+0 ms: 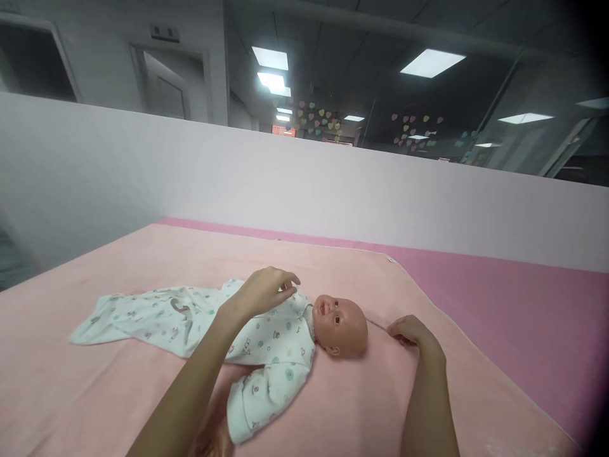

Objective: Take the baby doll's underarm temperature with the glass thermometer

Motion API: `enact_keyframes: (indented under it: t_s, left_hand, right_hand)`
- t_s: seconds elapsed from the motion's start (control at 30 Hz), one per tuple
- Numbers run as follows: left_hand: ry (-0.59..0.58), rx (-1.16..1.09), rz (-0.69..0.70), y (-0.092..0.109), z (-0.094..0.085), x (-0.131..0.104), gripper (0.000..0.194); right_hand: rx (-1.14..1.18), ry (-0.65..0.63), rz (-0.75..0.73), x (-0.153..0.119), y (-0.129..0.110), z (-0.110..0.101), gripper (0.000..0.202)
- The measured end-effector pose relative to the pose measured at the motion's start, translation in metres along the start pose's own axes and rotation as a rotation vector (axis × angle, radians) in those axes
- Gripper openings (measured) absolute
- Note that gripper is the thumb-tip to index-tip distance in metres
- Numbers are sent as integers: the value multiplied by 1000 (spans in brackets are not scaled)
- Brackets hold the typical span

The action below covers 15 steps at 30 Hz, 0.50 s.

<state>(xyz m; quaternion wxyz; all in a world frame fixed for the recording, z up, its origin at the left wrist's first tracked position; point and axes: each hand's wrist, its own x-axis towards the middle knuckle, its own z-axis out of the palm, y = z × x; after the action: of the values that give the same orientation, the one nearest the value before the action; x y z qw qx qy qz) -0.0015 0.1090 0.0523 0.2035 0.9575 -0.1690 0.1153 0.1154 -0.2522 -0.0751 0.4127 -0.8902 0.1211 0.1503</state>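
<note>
A bald baby doll [340, 326] lies on its back, its head toward the right. Its body is dressed in a white romper [280, 333] with small green and brown prints. Above the doll's chest hovers my left hand [271, 291], fingers loosely bent and apart, with nothing visible in them. To the right of the head, my right hand [410, 330] pinches the end of a thin, narrow strip [377, 324] close to the blanket. The strip's other end disappears behind the doll's head, and its exact kind is unclear.
Beneath the doll spreads a light pink blanket [143, 393] over a darker pink surface [533, 304]. A low white wall [304, 184] runs along the back, with glass bearing heart stickers above it. At the lower left, part of a doll's hand [219, 439] shows by the sleeve.
</note>
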Motion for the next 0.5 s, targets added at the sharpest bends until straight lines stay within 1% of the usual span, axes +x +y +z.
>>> enact_keyframes:
  t_s: [0.07, 0.13, 0.17, 0.23, 0.27, 0.3, 0.33, 0.37, 0.4, 0.43, 0.5]
  left_hand:
    - [-35, -2, 14, 0, 5, 2, 29]
    - [-56, 7, 25, 1, 10, 4, 27]
    - [-65, 15, 32, 2, 13, 5, 26]
    - [-87, 23, 55, 2, 19, 7, 23]
    - [-101, 23, 70, 2, 23, 8, 23]
    - [-118, 21, 84, 1, 27, 9, 22]
    - [-133, 22, 96, 0, 31, 10, 22]
    - [-145, 27, 102, -2, 36, 12, 22]
    - [-154, 34, 105, -3, 40, 13, 23]
    - [-165, 43, 104, -5, 43, 14, 23]
    - [-187, 51, 95, -7, 48, 16, 23]
  right_hand:
    - [-55, 18, -10, -3, -3, -1, 8]
    - [-100, 47, -22, -10, -10, -7, 2]
    - [-115, 68, -32, -15, -15, -12, 5]
    - [-133, 143, -89, -30, -31, -25, 20]
    - [-134, 189, -143, -41, -42, -30, 26]
    - [-146, 266, -234, -53, -53, -33, 29]
    - [-150, 314, -328, -67, -66, -34, 30]
    - [-146, 327, -414, -81, -80, -32, 29]
    - [-142, 300, -497, -95, -93, -26, 27]
    - [-148, 243, -583, -109, -106, -17, 25]
    - [-176, 110, -722, -130, -128, 7, 21]
